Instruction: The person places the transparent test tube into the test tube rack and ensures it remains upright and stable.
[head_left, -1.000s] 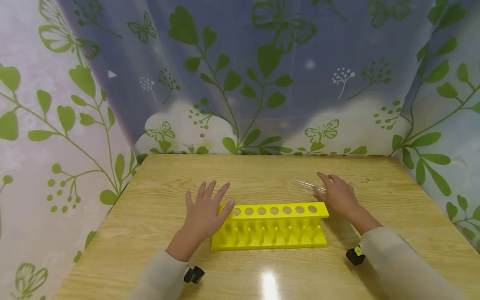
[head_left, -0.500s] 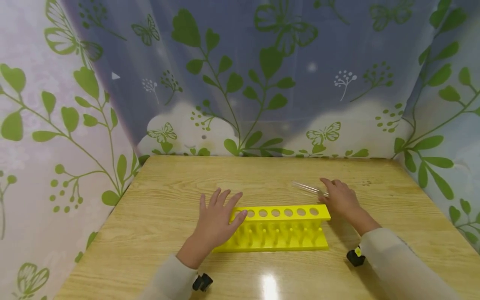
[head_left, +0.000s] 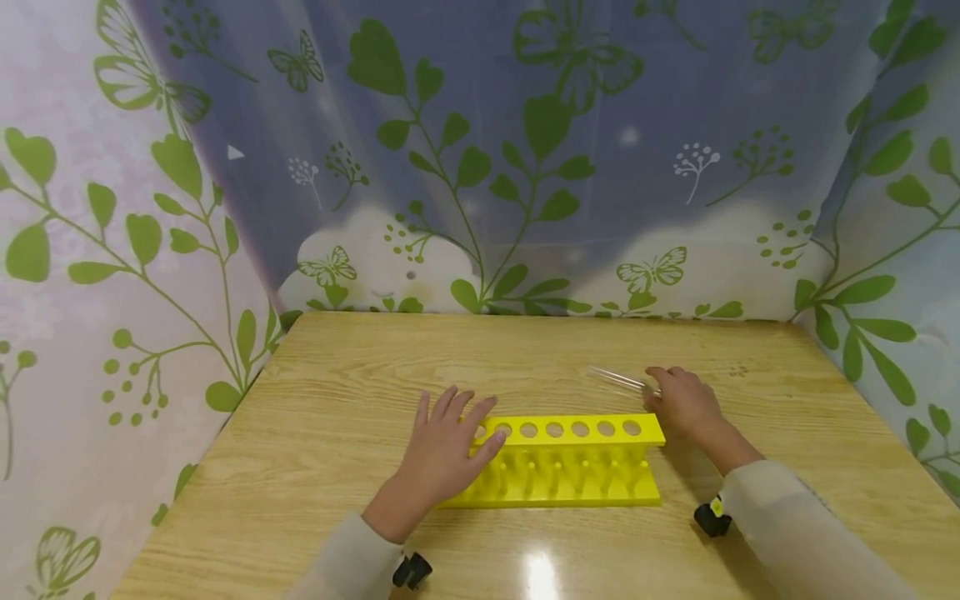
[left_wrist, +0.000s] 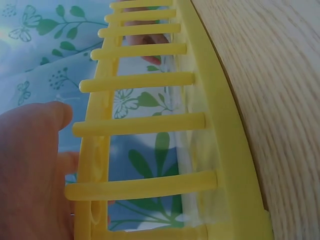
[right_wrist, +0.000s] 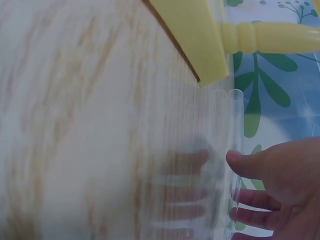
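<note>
A yellow test tube rack (head_left: 570,489) stands on the table, with a row of holes along its top bar and pegs below. My left hand (head_left: 442,458) lies at its left end, fingers spread beyond the top bar and thumb over the front. In the left wrist view the thumb (left_wrist: 62,114) is close to the rack's edge; contact is unclear. Clear glass test tubes (head_left: 618,379) lie behind the rack's right end. My right hand (head_left: 686,404) is at their near end. In the right wrist view its thumb and extended fingers reach a test tube (right_wrist: 236,115), apparently touching it.
The wooden table (head_left: 360,350) reaches back to a patterned curtain (head_left: 480,167), with similar cloth along both sides. A light reflection (head_left: 540,575) shines near the front. The rack's right corner (head_left: 656,429) lies close to my right hand.
My left hand has moved right along the rack. My right hand has shifted slightly right and nearer, toward the end of the test tubes. The rack and tubes look almost unmoved.
</note>
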